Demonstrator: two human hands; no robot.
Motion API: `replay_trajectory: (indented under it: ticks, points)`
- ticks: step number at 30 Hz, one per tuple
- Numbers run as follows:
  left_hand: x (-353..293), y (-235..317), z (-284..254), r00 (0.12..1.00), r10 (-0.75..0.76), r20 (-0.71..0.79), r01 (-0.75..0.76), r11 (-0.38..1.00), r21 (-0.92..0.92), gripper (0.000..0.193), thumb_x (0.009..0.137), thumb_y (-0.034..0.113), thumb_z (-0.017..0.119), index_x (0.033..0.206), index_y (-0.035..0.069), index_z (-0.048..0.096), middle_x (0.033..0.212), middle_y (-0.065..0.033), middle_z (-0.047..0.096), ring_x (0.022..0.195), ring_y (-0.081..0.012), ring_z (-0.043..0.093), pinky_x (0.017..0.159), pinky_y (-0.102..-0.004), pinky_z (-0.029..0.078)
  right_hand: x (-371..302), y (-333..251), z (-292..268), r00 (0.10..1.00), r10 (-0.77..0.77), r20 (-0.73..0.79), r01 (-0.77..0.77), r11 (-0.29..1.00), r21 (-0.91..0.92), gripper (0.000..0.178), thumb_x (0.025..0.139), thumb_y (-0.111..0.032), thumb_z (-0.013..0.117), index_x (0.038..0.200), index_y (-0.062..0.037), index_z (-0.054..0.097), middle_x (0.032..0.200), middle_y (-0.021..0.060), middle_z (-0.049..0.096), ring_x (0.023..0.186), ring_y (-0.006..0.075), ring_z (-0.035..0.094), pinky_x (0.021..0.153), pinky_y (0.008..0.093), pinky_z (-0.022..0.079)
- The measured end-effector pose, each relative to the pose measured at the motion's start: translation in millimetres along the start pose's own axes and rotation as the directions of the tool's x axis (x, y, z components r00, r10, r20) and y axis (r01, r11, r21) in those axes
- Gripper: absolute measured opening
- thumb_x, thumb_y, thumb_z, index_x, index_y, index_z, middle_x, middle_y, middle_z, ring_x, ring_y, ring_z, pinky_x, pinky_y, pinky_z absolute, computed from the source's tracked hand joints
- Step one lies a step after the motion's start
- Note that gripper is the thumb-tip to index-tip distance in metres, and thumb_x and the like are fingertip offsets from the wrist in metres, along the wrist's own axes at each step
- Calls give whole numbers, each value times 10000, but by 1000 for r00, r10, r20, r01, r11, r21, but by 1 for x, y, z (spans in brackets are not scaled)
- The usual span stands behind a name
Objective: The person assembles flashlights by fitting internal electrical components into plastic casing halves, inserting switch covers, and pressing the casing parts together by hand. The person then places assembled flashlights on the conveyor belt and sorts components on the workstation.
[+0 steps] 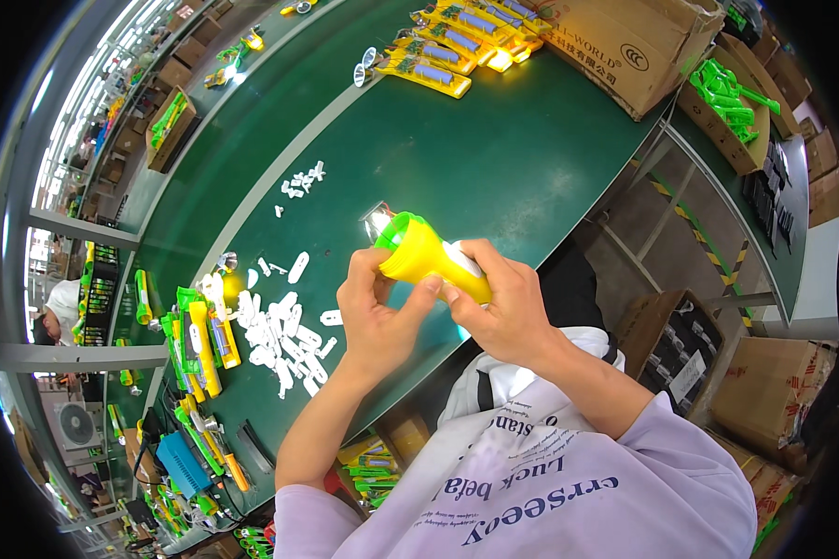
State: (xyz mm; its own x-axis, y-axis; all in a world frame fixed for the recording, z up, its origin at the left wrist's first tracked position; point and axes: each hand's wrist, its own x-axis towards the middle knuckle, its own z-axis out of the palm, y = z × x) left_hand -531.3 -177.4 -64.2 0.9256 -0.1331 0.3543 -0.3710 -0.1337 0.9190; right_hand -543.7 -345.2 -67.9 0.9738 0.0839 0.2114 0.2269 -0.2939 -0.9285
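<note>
Over the near edge of the green table [457, 140], both hands hold a yellow flashlight housing [424, 253] with a green rim at its wide end. My left hand [380, 312] grips the flared head between thumb and fingers. My right hand [503, 303] closes round the narrow body, its thumb near the left one. A clear, shiny reflector [377, 220] sits just beyond the wide opening; its attachment is hard to make out. A white piece [459, 256] shows along the body, partly covered by the right fingers. Left of my hands lies a pile of white plastic parts [284, 340].
Yellow housings with reflectors [438, 65] lie in a row at the back beside a cardboard box [625, 47]. More green and yellow flashlights [196, 340] lie at the left, near a blue bin [185, 464]. A box of green parts [732, 102] stands far right; cartons [764, 391] stand below.
</note>
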Motion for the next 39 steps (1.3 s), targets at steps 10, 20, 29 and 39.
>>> replay_trajectory:
  ticks: [10,20,29,39]
  points:
    - [0,5,6,999,-34,30,37,993,-113,418,796,-48,737,1105,21,464,1096,-101,584,1023,-186,626,901,-317,508,-2,5,2,996,-59,-62,58,998,-16,383,756,-228,674,1070,-36,568,803,163,664,691,355,660,624,412,514]
    - [-1,-1,2,1000,-2,-6,1,997,-82,424,787,-41,741,1108,13,469,1046,-104,602,983,-187,635,901,-325,509,-1,2,3,996,-65,-58,62,997,-45,382,760,-218,665,1077,-31,562,779,161,658,650,361,644,600,419,504]
    - [0,4,7,999,18,31,-16,998,-66,449,795,-44,732,1134,16,444,1088,-114,584,1017,-185,618,907,-323,498,-3,7,4,993,-101,-66,101,995,2,398,757,-192,656,1108,-28,565,831,168,664,698,364,656,630,421,516]
    - [2,2,4,1000,-20,-1,20,996,-91,394,791,-6,758,1082,-11,494,1016,-107,603,943,-172,638,857,-311,516,-5,4,4,995,-69,-69,69,998,-14,357,802,-214,668,1097,-37,574,833,160,669,702,352,662,629,411,519]
